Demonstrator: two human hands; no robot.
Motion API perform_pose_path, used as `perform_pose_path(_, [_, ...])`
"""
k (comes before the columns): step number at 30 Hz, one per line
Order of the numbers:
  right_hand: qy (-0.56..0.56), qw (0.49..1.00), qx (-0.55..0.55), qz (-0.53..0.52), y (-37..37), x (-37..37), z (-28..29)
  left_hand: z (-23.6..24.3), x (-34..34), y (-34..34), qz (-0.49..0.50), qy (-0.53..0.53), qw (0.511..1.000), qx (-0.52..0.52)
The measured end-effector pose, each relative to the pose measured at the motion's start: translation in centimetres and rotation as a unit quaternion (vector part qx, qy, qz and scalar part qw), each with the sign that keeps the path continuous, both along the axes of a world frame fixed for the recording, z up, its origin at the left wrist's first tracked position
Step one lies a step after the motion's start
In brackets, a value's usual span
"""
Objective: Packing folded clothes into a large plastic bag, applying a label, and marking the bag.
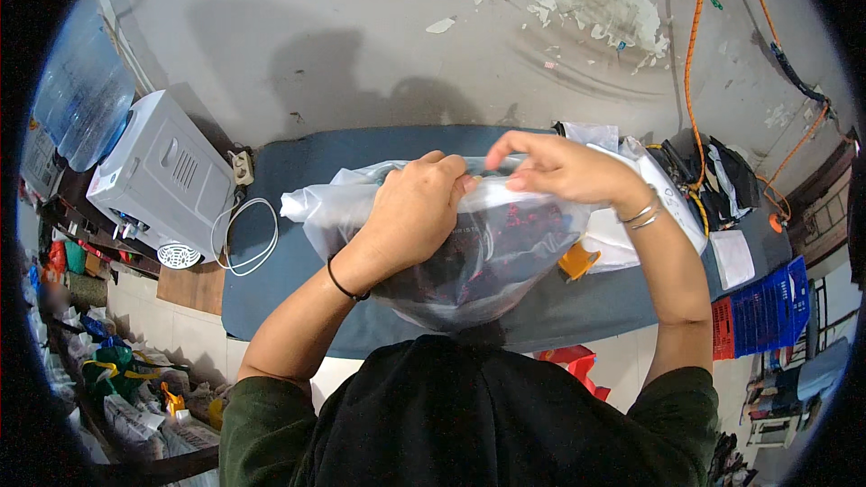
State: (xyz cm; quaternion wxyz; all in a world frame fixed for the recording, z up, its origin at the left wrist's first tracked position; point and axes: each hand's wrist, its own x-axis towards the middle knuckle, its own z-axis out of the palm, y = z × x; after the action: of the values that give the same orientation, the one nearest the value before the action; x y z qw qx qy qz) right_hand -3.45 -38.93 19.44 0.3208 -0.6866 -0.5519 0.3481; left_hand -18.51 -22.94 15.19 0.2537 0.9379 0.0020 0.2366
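Note:
A translucent plastic bag point(532, 257) with dark contents, showing pink-red specks, lies on the blue-grey padded table point(298, 149). Its upper edge is gathered into a whitish band, and a bunched corner sticks out at the left. My left hand point(419, 207) is closed on this upper edge, thumb pressed against the curled fingers. To its right my right hand point(568, 167) hovers over the same edge, index finger and thumb apart with a gap between them. Whether its lower fingers touch the plastic I cannot tell.
White papers point(636, 216) and a yellow tape dispenser point(578, 261) lie right of the bag. A water dispenser point(167, 180) stands left, beside a power strip point(241, 168) and white cable point(273, 230). Blue crates point(771, 307) are at the right; orange cords point(693, 81) hang above.

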Motion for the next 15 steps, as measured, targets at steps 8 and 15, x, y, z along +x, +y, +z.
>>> perform_pose_path(8, [0.061, 0.979, 0.121, -0.153, -8.6, 5.1, -3.0, -0.4, -1.6, -0.7, 0.056, 0.023, 0.998, 0.0])
perform_pose_path(15, [0.001, 0.898, 0.053, -0.436, -19.3, 10.7, -22.3, -0.3, -1.1, -0.3, 0.058, 0.024, 0.998, -0.007])
